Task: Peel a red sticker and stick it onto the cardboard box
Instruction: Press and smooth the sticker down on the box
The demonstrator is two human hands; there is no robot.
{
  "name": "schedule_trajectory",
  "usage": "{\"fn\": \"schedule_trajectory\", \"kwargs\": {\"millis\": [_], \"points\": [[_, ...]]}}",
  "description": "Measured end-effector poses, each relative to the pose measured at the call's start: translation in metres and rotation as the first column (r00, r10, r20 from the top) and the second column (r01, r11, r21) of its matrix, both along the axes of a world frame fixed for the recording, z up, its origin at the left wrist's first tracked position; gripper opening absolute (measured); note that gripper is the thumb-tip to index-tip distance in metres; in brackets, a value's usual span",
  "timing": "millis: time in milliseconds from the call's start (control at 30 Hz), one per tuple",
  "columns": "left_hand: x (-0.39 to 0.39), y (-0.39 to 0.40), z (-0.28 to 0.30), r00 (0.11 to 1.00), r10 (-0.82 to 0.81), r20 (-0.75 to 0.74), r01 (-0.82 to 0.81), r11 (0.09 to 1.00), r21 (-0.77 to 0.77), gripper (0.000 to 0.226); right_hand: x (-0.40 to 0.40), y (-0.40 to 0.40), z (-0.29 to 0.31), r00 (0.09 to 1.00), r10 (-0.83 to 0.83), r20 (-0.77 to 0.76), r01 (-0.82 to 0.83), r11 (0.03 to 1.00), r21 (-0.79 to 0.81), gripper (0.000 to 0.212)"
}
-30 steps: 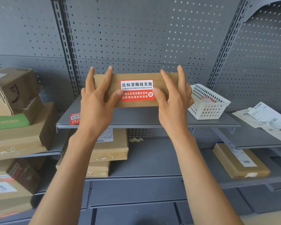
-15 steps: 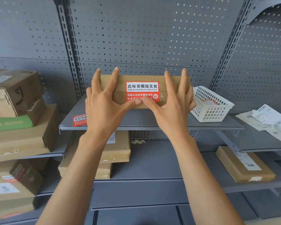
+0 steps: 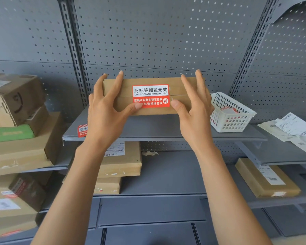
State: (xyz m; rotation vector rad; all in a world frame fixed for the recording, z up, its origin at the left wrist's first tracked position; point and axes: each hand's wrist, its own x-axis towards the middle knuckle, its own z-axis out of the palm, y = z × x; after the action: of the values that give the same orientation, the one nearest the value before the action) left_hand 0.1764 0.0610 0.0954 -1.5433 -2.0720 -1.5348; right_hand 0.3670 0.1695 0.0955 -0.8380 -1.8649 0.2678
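A flat brown cardboard box stands on its long edge on the grey shelf, its face towards me. A red and white sticker with Chinese print lies flat across the box's middle seam. My left hand grips the box's left end, fingers over the top edge, thumb tip on the sticker's lower left corner. My right hand grips the right end, its thumb tip just right of the sticker's edge.
A white plastic basket with red stickers inside stands right of the box. A sheet of red stickers lies at the shelf's left edge. Stacked cardboard parcels fill the left shelves, others lie below. Loose shipping labels lie at right.
My two thumbs, which met at the sticker's lower middle half a second ago, have slid apart to its left and right ends. The box stays in place.
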Motion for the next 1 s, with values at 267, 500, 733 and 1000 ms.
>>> {"fn": "schedule_trajectory", "kwargs": {"millis": [267, 500, 733, 1000], "points": [[0.017, 0.007, -0.003, 0.986, 0.108, 0.129, -0.122, 0.988, 0.100, 0.081, -0.018, -0.013, 0.000, 0.975, -0.184, -0.125, 0.165, 0.975, -0.149, 0.065], [0.020, 0.019, -0.004, 0.971, 0.197, 0.135, -0.213, 0.971, 0.113, 0.063, -0.035, -0.010, -0.005, 0.940, -0.327, -0.092, 0.317, 0.942, -0.112, 0.052], [0.006, 0.023, -0.019, 0.984, 0.126, 0.126, -0.140, 0.984, 0.114, 0.052, -0.032, -0.004, -0.015, 0.958, -0.264, -0.112, 0.250, 0.960, -0.127, 0.033], [-0.003, 0.033, -0.031, 0.992, 0.072, 0.107, -0.077, 0.996, 0.045, 0.044, -0.032, 0.003, -0.023, 0.966, -0.230, -0.122, 0.207, 0.963, -0.175, 0.025]]}}
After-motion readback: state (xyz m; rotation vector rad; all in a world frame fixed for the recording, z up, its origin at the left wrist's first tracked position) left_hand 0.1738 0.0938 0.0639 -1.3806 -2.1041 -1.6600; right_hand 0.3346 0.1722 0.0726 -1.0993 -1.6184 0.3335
